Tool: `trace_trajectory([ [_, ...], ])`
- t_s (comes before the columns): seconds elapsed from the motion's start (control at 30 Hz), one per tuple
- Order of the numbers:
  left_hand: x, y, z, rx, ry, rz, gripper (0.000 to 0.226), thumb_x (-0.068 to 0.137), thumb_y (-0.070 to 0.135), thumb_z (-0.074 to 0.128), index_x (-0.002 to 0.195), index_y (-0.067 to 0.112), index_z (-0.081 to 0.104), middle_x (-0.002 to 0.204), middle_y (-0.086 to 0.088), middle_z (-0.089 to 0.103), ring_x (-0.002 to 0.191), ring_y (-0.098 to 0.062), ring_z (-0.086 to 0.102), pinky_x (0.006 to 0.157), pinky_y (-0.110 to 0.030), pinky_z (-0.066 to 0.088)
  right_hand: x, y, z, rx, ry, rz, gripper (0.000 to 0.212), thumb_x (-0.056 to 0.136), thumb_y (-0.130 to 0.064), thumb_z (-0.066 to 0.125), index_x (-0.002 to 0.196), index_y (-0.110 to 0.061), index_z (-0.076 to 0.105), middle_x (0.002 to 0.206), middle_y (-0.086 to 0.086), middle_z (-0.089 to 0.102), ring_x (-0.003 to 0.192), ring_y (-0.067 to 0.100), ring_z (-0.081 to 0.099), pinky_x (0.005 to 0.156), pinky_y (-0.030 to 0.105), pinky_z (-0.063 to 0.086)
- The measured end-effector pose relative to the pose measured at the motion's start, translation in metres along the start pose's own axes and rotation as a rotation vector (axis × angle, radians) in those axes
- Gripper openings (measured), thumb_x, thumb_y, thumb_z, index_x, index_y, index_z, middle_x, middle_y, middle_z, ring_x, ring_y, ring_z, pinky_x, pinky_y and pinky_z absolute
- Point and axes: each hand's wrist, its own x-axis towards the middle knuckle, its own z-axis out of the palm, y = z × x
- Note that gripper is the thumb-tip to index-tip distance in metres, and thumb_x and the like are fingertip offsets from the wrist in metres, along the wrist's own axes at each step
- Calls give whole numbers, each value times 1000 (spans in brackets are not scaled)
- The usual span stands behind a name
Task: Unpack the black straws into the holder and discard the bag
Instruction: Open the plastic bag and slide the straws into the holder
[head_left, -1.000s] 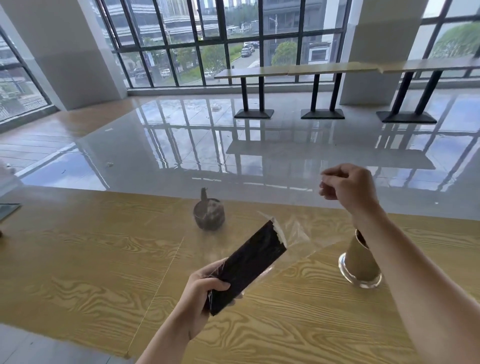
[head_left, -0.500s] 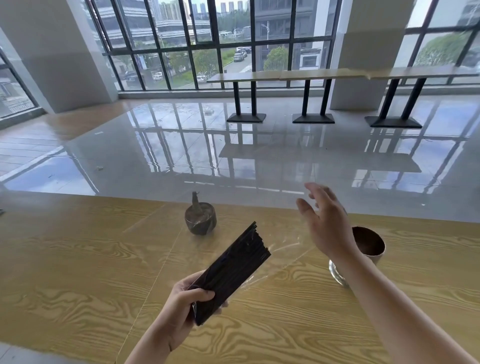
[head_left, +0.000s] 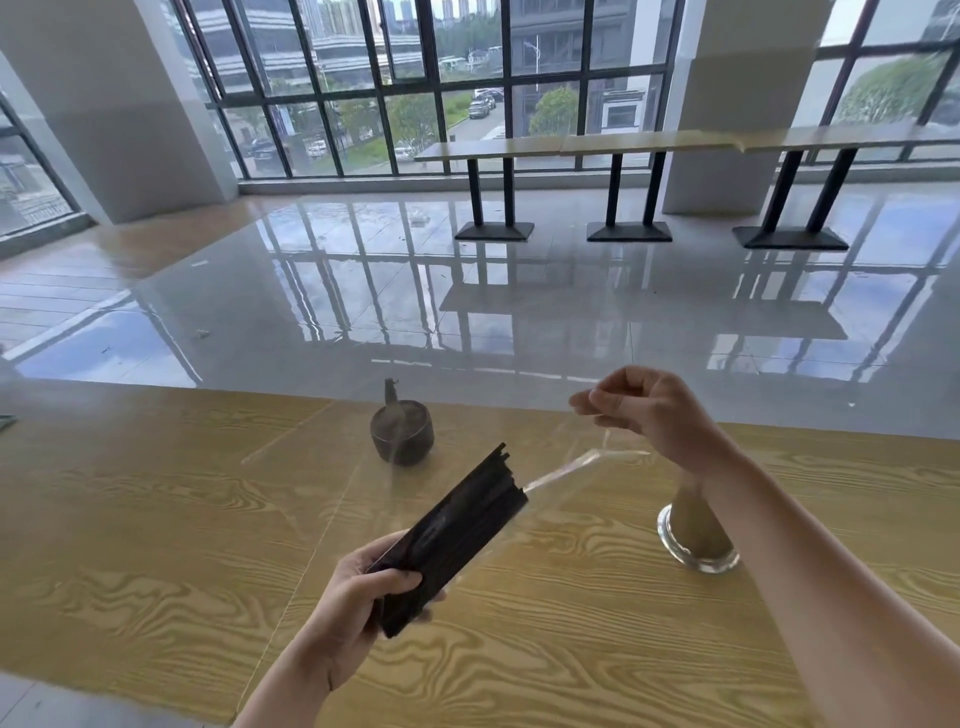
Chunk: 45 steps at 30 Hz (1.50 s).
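My left hand (head_left: 358, 597) grips the lower end of a bundle of black straws (head_left: 457, 525), held tilted up to the right above the wooden table (head_left: 156, 519). The clear plastic bag (head_left: 576, 462) still wraps the bundle, and its loose open end stretches up to the right. My right hand (head_left: 649, 415) pinches that open end between thumb and fingers. The holder (head_left: 696, 530), a tan cup on a clear glass base, stands on the table to the right, partly hidden behind my right forearm.
A small dark round pot (head_left: 402, 434) with a thin upright piece stands on the table behind the straws. Beyond the table's far edge lies a glossy floor, with high tables (head_left: 623, 145) along the windows.
My right hand, open half a second ago, has closed on the bag's open end and pulled it up to the right. The straws stay in my left hand.
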Motion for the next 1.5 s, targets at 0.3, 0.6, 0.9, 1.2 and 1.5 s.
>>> trace_trajectory([
  [0.3,5,4,16,-101,25,61,62,75,5,75,133,22,63,120,-30,67,103,-54,66,74,-47,60,5,-4,13,-283,284,-158,40,91,-23,72,127,-27,56,102,-14,73,102,4,67,92,25,49],
  [0.6,19,1,29,-138,80,140,60,78,4,74,134,21,62,120,-27,68,104,-51,67,76,-49,61,-50,31,84,-195,263,-85,37,89,-15,73,123,-21,58,108,-5,65,100,15,66,82,30,57],
  [0.9,45,-2,85,44,406,435,44,91,5,68,127,29,66,108,-5,72,96,-27,70,76,-31,60,-84,36,158,-378,-7,-133,122,64,-67,81,158,-29,15,160,-16,22,149,4,20,119,35,30],
  [1.2,46,-3,125,115,405,632,83,80,46,75,151,24,38,143,-12,53,130,-35,54,101,-60,47,-66,10,150,169,234,-257,25,103,-20,55,123,-21,69,114,-4,75,110,14,70,94,39,56],
  [1.5,76,33,105,-717,-35,79,89,82,69,57,148,15,36,141,-27,49,124,-39,53,111,-52,38,-65,19,47,497,-19,-110,26,96,-20,61,119,-13,71,130,18,66,125,37,61,100,58,49],
])
